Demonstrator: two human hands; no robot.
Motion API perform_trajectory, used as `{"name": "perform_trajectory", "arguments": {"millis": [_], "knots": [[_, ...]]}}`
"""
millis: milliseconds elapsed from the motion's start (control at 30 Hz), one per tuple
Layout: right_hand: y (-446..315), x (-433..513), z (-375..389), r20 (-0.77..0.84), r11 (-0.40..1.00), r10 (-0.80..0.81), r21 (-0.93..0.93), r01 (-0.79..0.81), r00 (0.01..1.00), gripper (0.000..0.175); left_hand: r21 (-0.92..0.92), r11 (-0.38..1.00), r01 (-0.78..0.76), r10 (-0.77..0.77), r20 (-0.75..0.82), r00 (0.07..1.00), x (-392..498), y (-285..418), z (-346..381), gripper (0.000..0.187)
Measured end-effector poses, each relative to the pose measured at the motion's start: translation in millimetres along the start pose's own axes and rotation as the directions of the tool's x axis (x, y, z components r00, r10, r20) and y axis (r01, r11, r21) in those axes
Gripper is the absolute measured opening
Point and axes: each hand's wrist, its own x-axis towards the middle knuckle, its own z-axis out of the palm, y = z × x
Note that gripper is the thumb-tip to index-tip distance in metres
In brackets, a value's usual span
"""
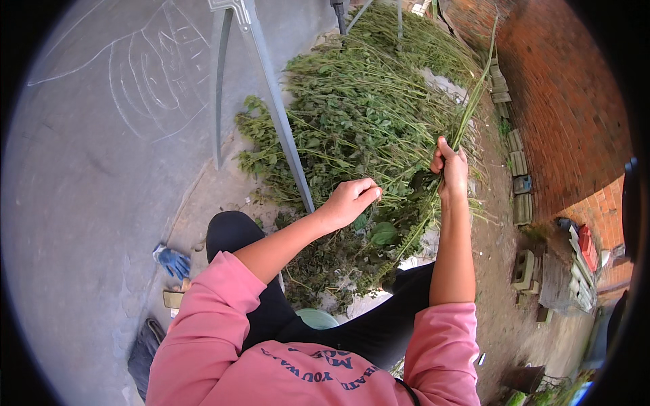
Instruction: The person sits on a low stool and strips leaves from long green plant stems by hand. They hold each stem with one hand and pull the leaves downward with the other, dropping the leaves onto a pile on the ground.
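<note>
My right hand (451, 165) is closed around a bundle of long green plant stems (475, 99). Their bare ends point up and away, and the leafy ends hang down towards my knees. To its left is my left hand (358, 195), thumb and fingertips close together over the leaves; whether something thin is between them cannot be told. Beneath and beyond both hands spreads a large heap of cut leafy plants (350, 116), stems lying mostly sideways. Loose leaves and bits (325, 274) lie between my legs.
A metal leg frame (277, 111) stands at the heap's left side. On the left lies a blue work glove (173, 261) near a small block. A pale green basin (317, 318) is under my legs. Hollow concrete blocks (523, 269) and a brick wall (563, 111) are at right.
</note>
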Motion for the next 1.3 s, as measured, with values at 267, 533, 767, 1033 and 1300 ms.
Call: {"name": "perform_trajectory", "arguments": {"millis": [267, 533, 767, 1033, 1300], "knots": [[14, 7, 6, -0.036, 0.995, 0.045, -0.089, -0.048, 0.998, 0.019, -0.112, 0.993, 0.019, -0.002, 0.149, 0.989, -12, 5, -2, 0.026], [30, 17, 6, -0.059, 0.993, 0.059, -0.102, -0.065, 0.997, 0.016, 0.325, 0.930, -0.172, 0.178, 0.010, 0.984, -20, 1, -5, 0.021], [4, 42, -40, -0.135, 0.999, -0.036, 0.034, 0.041, 0.990, 0.014, 0.384, 0.922, -0.052, 0.060, -0.009, 0.998, -41, -24, -6, 0.017], [-7, 3, -7, -0.039, 0.997, -0.054, 0.054, 0.056, 0.998, 0.015, 0.263, 0.963, -0.053, 0.122, -0.253, 0.960, -19, -7, -9, 0.024], [3, -18, 28, 0.081, 0.994, -0.026, 0.109, 0.017, 0.996, 0.022, 0.254, 0.862, -0.438, 0.489, -0.190, 0.852, -15, 46, 8, 0.022]]}}
